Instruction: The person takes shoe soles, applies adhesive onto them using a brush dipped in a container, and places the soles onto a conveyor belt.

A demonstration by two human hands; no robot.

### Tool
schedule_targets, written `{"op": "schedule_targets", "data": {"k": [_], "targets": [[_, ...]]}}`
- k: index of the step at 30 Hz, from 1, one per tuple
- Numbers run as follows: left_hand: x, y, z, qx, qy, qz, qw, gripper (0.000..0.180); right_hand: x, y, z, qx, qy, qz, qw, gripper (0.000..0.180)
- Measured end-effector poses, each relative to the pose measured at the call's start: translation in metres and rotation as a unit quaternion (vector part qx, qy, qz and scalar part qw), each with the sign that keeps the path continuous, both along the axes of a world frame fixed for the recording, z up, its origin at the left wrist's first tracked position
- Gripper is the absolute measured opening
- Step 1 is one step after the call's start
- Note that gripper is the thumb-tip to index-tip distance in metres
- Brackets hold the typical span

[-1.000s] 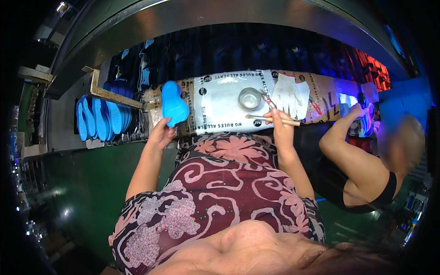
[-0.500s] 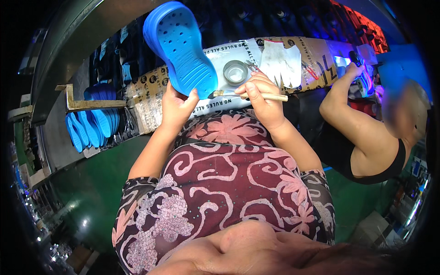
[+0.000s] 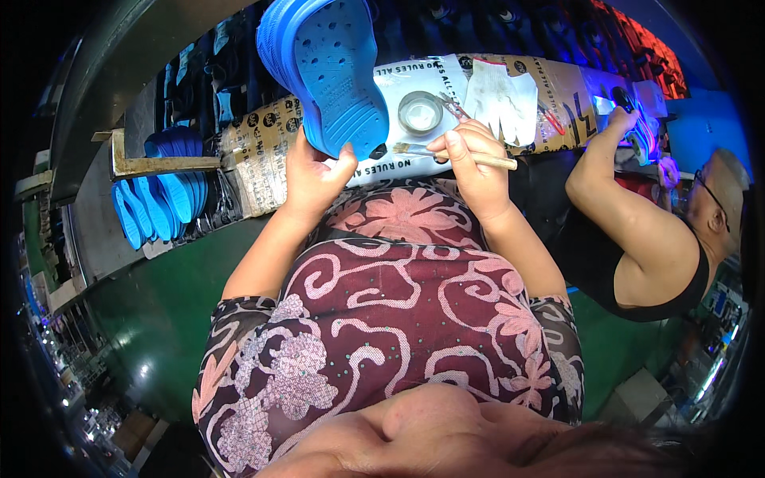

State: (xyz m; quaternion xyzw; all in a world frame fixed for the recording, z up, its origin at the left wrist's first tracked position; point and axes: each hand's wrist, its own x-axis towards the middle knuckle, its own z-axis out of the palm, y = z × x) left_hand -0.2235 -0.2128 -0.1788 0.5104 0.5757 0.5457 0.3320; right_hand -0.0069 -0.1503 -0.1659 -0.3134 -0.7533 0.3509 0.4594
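My left hand (image 3: 320, 171) is closed on the near end of a blue shoe sole (image 3: 339, 88), thumb on its upper face. The sole has small holes toward its far end and ridges toward the near end. A dark patch shows at its near right edge. In my right hand (image 3: 478, 163) is a paintbrush (image 3: 498, 161) with a wooden handle, its bristles pointing left, a little apart from the sole. Just beyond the bristles a round open cup (image 3: 420, 114) stands on the white-and-brown covered work surface (image 3: 263, 139).
White gloves (image 3: 504, 95) lie right of the cup, near a red-handled tool (image 3: 551, 121). Several blue soles (image 3: 171, 187) are stacked at the left by a metal bracket (image 3: 163, 166). At the right a co-worker (image 3: 637, 223) handles a shoe. Dark shoe parts line the back.
The paintbrush has moved right, away from the sole's near end. My left hand and the sole have shifted slightly right, and the sole is tilted more on its side.
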Motion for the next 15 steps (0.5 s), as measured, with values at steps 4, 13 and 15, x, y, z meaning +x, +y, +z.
{"op": "schedule_targets", "data": {"k": [4, 13, 15], "targets": [[0.007, 0.000, 0.003, 0.008, -0.038, -0.002, 0.999, 0.045, -0.008, -0.001, 0.006, 0.037, 0.007, 0.014, 0.999, 0.023], [0.008, 0.002, 0.003, 0.031, -0.045, 0.012, 0.998, 0.043, -0.006, 0.004, 0.006, 0.161, -0.061, -0.013, 0.985, 0.019], [0.006, 0.002, -0.003, 0.033, -0.023, 0.021, 0.999, 0.041, -0.005, 0.004, 0.004, 0.135, -0.025, -0.014, 0.990, 0.018]]}}
